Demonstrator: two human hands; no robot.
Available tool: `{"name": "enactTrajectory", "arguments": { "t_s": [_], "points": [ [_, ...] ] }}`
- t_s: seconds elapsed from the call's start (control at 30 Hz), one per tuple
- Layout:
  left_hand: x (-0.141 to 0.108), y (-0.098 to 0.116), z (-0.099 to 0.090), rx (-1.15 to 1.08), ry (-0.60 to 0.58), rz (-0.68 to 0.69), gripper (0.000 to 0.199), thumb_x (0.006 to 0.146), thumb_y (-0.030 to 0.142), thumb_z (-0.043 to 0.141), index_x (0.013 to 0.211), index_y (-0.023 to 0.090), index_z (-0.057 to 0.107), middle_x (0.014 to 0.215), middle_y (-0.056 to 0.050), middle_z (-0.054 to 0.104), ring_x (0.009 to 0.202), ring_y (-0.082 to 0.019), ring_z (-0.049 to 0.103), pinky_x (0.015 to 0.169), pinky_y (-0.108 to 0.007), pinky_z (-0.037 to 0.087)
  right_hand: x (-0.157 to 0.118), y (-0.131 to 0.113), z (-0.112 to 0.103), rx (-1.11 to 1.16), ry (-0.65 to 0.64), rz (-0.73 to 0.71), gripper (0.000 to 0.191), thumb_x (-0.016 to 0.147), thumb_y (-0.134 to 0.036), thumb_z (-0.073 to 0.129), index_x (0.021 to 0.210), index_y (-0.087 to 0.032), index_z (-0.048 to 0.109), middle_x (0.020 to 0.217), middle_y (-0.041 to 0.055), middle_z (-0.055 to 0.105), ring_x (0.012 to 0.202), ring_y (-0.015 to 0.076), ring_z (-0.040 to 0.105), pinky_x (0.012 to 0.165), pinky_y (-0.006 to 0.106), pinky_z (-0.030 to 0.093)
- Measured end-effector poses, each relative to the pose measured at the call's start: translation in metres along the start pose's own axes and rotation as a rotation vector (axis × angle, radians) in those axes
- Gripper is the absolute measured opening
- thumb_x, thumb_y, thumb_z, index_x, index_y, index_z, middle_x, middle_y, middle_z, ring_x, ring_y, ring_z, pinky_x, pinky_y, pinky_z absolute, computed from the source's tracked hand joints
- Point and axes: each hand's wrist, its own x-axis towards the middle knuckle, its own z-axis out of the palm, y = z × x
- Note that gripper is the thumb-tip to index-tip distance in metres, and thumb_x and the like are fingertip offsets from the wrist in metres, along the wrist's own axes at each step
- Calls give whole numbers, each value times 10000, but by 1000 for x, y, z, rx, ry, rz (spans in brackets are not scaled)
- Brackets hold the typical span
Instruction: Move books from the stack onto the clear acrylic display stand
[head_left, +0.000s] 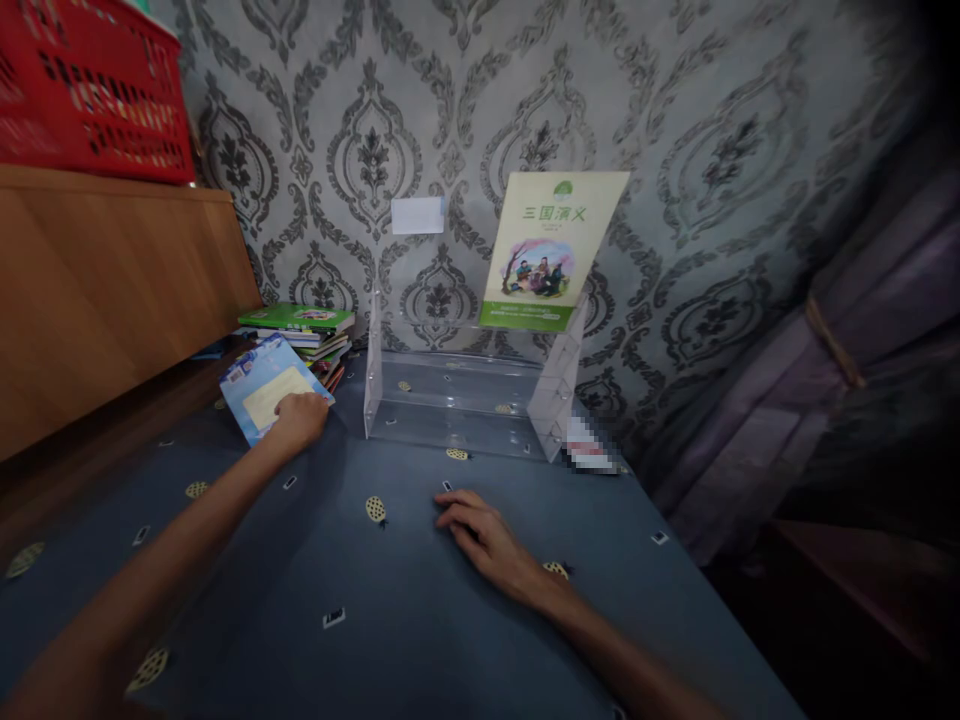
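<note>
At the left, my left hand (301,420) is closed on the right edge of a light blue book (262,385) with a cream panel. The book is tilted, in front of a stack of books (296,318) with a green one on top. My right hand (484,540) is held low over the blue tablecloth, palm down, fingers outstretched and holding nothing; whether it touches the cloth I cannot tell. Beyond both hands stands a clear plastic book rack (551,405). A cream and green book (555,250) with Chinese characters leans upright at its upper right.
A wooden cabinet (112,300) borders the table at left, with a red plastic basket (112,100) on it. Patterned wallpaper (367,150) rises behind the rack. Right of the rack lies a blurred-out flat item (589,445). A tied curtain (780,380) hangs past the table's right edge.
</note>
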Motion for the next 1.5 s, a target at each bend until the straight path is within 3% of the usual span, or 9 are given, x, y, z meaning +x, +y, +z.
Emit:
{"name": "enactTrajectory", "arguments": {
  "t_s": [0.27, 0.4, 0.67, 0.77, 0.87, 0.97, 1.17, 1.3, 1.5],
  "points": [
    [-22, 16, -6, 57, -192, 148, 307, 798, 196, 595, 1042, 161, 777, 1072, -215, 775, 1066, -332, 731, 856, -367, 549, 0, 2, 1, -18, 8, -33, 259, 933, -76, 493, 977, -214, 707, 1279, 111, 673, 1215, 229, 632, 1050, 450, 515],
    [-41, 29, -13, 90, -243, 229, 325, 801, 162, 573, 1054, 136, 775, 1076, -230, 768, 1034, -349, 737, 848, -391, 558, 0, 0, 0, -28, 12, -52, 267, 938, -69, 484, 971, -215, 705, 1266, 114, 680, 1210, 231, 638, 1046, 457, 519],
    [-106, 86, -28, 35, -217, 417, 277, 866, 103, 516, 975, 91, 770, 1021, -241, 764, 980, -346, 749, 803, -388, 561, 1, 3, 2, -45, 14, -70, 267, 926, -62, 484, 990, -213, 694, 1259, 124, 679, 1194, 241, 644, 1023, 469, 529],
    [-128, 106, -32, -44, -149, 497, 311, 971, 227, 485, 1129, 112, 727, 995, -201, 771, 978, -328, 747, 815, -386, 549, 0, 2, 1, -30, 36, -71, 275, 947, -82, 464, 1037, -214, 687, 1258, 128, 680, 1193, 240, 645, 1026, 473, 526],
    [-126, 97, -32, -184, -18, 461, 372, 1030, 371, 425, 1203, 172, 688, 1003, -149, 774, 1000, -295, 736, 822, -360, 537, -1, 1, -1, -4, 79, -62, 297, 972, -100, 425, 1080, -207, 681, 1226, 134, 691, 1168, 239, 657, 1019, 478, 527],
    [-104, 62, -18, -139, 54, 137, 392, 1031, 338, 369, 1256, 179, 648, 1191, -158, 736, 1086, -302, 704, 852, -374, 537, -1, 2, -1, 11, 98, -56, 297, 986, -128, 423, 1100, -209, 684, 1194, 127, 703, 1149, 243, 663, 1012, 485, 531],
    [-77, 7, 26, -142, -32, -67, 526, 1018, 410, 322, 1426, 151, 530, 1414, -178, 618, 1248, -346, 620, 943, -442, 531, -2, 4, 0, -7, 100, -58, 262, 997, -156, 450, 1110, -218, 679, 1201, 115, 706, 1162, 239, 655, 1013, 482, 534],
    [-86, 16, 30, -164, -26, -23, 500, 1014, 466, 350, 1362, 196, 587, 1370, -151, 644, 1211, -335, 641, 907, -400, 533, -1, 3, 1, -38, 188, -53, 238, 1016, -192, 455, 1128, -211, 664, 1219, 121, 696, 1175, 237, 650, 1007, 470, 532],
    [-108, 67, 16, -221, -24, 221, 386, 1024, 416, 413, 1268, 204, 624, 1252, -115, 697, 1095, -280, 688, 854, -346, 530, -7, 0, -5, -267, 347, -67, 239, 1017, -192, 461, 1124, -202, 674, 1174, 126, 719, 1132, 266, 656, 954, 476, 522]
  ]
}}
